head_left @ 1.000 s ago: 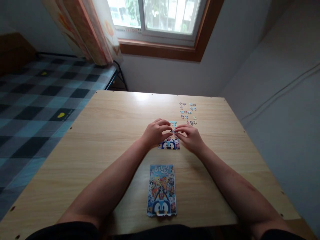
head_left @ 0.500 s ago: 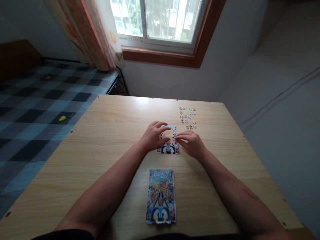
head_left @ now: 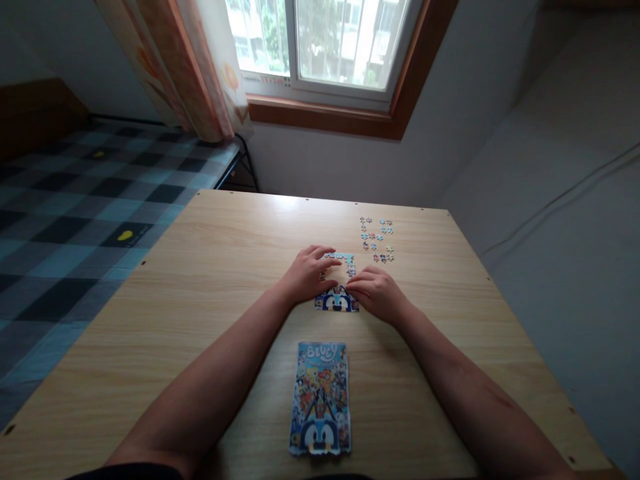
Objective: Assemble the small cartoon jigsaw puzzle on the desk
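A partly assembled jigsaw puzzle lies on the table, its frame joined around a bare gap in the middle. A blue dog's face fills its lower edge. My left hand rests over the puzzle's left side, fingers spread and holding nothing. At the right inner side of the gap, my right hand pinches a puzzle piece just above the dog's face; its fingertips mostly cover the piece. Several loose puzzle pieces lie in rough rows beyond my right hand.
A Bluey picture packet lies on the wooden table between my forearms. To the left is a bed with a checked cover. A window and curtain are at the back, with a wall on the right.
My right hand has moved slightly down and left, from the puzzle's right edge toward the dog's face, with the puzzle piece. My left hand stays nearly still.
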Demonstrator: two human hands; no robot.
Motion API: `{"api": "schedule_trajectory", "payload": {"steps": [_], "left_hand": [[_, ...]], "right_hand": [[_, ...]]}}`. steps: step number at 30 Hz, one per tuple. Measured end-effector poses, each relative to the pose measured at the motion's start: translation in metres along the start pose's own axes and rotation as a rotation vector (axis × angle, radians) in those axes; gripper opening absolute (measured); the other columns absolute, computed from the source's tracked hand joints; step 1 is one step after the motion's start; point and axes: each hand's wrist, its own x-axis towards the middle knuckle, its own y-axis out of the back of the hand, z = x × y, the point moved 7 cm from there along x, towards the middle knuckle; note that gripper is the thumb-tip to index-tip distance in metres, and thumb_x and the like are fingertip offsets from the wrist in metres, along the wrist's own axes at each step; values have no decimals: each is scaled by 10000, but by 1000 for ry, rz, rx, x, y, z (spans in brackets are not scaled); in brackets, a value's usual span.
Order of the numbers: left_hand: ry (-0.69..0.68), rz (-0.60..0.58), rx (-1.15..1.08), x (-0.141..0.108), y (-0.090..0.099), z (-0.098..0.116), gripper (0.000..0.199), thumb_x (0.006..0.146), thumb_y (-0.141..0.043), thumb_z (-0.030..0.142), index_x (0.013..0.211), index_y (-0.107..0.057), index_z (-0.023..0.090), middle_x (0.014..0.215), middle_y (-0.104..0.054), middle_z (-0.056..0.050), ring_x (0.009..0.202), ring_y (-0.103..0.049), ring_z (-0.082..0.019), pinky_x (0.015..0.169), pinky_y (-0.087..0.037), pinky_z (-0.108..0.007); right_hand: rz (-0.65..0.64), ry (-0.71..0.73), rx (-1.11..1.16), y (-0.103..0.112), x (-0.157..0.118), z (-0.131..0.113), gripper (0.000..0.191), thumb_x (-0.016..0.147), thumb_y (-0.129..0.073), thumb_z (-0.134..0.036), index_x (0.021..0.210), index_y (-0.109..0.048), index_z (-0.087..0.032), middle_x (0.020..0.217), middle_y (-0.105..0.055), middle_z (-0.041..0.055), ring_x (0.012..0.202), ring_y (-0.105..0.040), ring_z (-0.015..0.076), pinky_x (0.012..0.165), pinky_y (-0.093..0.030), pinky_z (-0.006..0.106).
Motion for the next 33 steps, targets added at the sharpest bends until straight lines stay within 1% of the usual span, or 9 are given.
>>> {"api": "schedule_trajectory", "payload": {"steps": [8, 18, 24, 31, 33], "left_hand": [[-3, 11, -20, 0, 0, 0, 380, 770, -820, 305, 1133, -708, 288, 1345, -615, -87, 1227, -560, -305, 1045, -482, -551], [-12, 13, -25, -1, -1, -1, 391, 763, -830, 291, 1135, -713, 261, 1348, -612, -104, 1229, -554, -309, 1045, -491, -538], [-7, 13, -23, -1, -2, -1, 378, 766, -824, 299, 1126, -713, 274, 1344, -612, -92, 1230, -554, -306, 1047, -488, -539], [-3, 7, -47, -2, -2, -1, 360, 778, -800, 293, 1127, -727, 243, 1348, -612, -116, 1230, -549, -311, 1052, -476, -521], [7, 10, -56, -2, -1, -1, 336, 817, -758, 318, 1142, -725, 242, 1347, -612, -114, 1225, -552, -300, 1052, -472, -512]], "right_hand": [[33, -25, -15, 0, -1, 1, 140, 920, -660, -215, 951, -788, -265, 1084, -751, 54, 953, -640, 206, 881, -530, 384], [81, -93, -75, -2, -1, -6, 133, 914, -653, -215, 897, -778, -257, 1053, -751, 44, 953, -625, 228, 887, -540, 412], [85, -116, -89, -1, -1, -8, 114, 887, -672, -201, 873, -771, -255, 1043, -747, 52, 957, -622, 237, 878, -546, 423], [76, -133, -70, -4, -1, -7, 100, 880, -679, -205, 867, -768, -249, 1054, -743, 45, 980, -616, 227, 905, -525, 404], [121, -150, -92, 2, -2, -5, 92, 878, -686, -218, 870, -769, -258, 1115, -731, 39, 1052, -609, 235, 960, -495, 423]]}}
